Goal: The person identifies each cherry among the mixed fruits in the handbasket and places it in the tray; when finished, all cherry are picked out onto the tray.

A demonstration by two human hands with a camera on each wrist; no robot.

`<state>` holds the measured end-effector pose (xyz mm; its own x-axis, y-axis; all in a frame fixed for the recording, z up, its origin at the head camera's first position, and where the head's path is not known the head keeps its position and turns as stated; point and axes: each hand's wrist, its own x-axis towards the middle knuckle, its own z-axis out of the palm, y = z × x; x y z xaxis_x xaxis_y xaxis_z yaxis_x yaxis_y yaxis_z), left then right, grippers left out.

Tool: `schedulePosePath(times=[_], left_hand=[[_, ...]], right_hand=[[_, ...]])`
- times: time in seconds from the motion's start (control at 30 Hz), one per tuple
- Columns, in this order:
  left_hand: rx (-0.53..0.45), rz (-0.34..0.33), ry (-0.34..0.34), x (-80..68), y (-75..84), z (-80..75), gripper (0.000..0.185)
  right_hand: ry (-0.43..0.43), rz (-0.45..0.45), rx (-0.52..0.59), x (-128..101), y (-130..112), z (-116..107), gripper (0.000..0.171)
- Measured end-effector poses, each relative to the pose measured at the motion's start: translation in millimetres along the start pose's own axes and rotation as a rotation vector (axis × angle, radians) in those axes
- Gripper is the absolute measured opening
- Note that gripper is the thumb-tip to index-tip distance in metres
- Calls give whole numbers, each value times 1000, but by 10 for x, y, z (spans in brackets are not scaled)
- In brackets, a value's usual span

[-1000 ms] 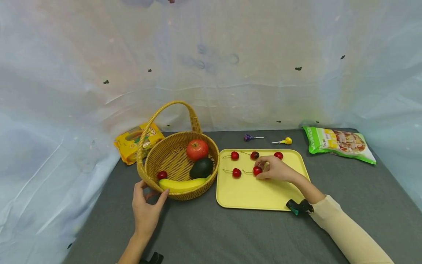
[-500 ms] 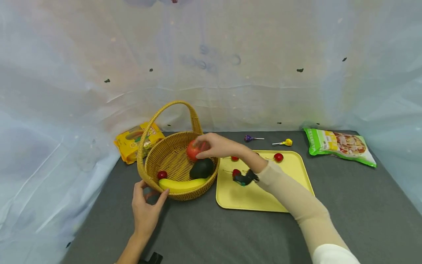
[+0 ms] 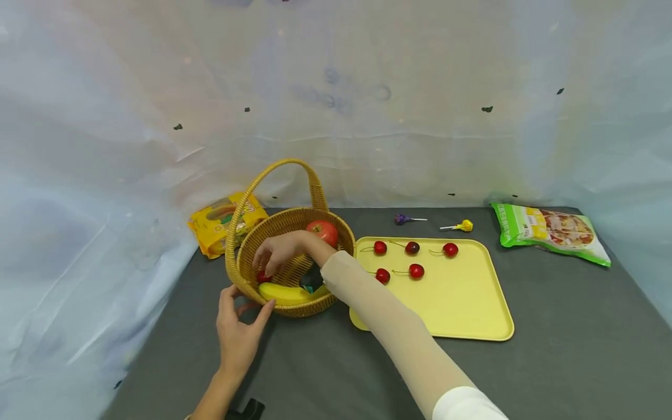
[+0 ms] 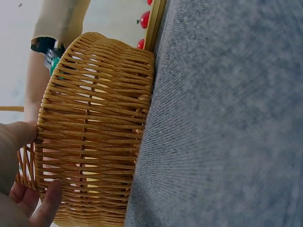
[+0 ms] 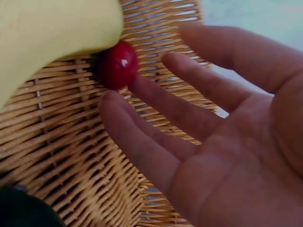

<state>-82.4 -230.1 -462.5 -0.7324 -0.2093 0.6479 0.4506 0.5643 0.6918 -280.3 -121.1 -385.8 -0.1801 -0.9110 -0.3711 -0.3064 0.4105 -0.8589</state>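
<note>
My left hand [image 3: 238, 335] grips the near left side of the yellow wicker basket [image 3: 300, 312], thumb on the rim and fingers below around the handle's base. In the left wrist view, the thumb and fingers meet the woven wall [image 4: 94, 123]. My right hand [image 3: 280, 251] reaches down inside the basket. Its fingers are spread and loosely bent around a red cherry [image 5: 120, 66], fingertips right at it. The cherry lies against the end of a banana [image 3: 286, 293]. A dark avocado [image 3: 312, 277], partly hidden by my right wrist, and a round red fruit [image 3: 322, 231] also lie in the basket.
Right of the basket is a yellow tray [image 3: 462, 309] with several stemmed cherries [image 3: 416, 271]. Behind it lie a purple lollipop [image 3: 401, 219] and a yellow lollipop [image 3: 465, 226]. A green snack bag [image 3: 551, 230] lies far right, a yellow packet [image 3: 217, 227] behind the basket.
My right hand has left the cherry on the tray, passed left over the red fruit, and come down to the cherry in the basket. My left hand keeps its grip on the basket.
</note>
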Motion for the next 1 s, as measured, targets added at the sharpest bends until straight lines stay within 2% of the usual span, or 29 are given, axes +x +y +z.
schedulePosePath(times=[0.17, 0.33, 0.43, 0.57, 0.67, 0.83, 0.93, 1.0], left_hand=[[-10, -26, -5, -7, 36, 48, 62], [-12, -50, -13, 40, 235, 53, 58], [-17, -60, -15, 64, 356, 36, 55], [-12, -43, -13, 75, 397, 31, 54], [-10, -8, -9, 84, 383, 39, 55], [-20, 54, 0, 107, 380, 33, 57], [-25, 70, 7, 107, 382, 15, 58], [-18, 38, 12, 90, 349, 6, 58]], right_hand=[[-34, 56, 1, 60, 65, 46, 43], [7, 98, -9, 72, 107, 65, 34], [22, 53, -28, 36, 121, 62, 26], [79, -112, -93, -153, 116, 25, 18], [144, -256, -154, -466, 129, -27, 18], [277, -440, -140, -1286, 342, 3, 17], [418, -448, -72, -1818, 604, 132, 10], [528, -391, -46, -2158, 796, 237, 9]])
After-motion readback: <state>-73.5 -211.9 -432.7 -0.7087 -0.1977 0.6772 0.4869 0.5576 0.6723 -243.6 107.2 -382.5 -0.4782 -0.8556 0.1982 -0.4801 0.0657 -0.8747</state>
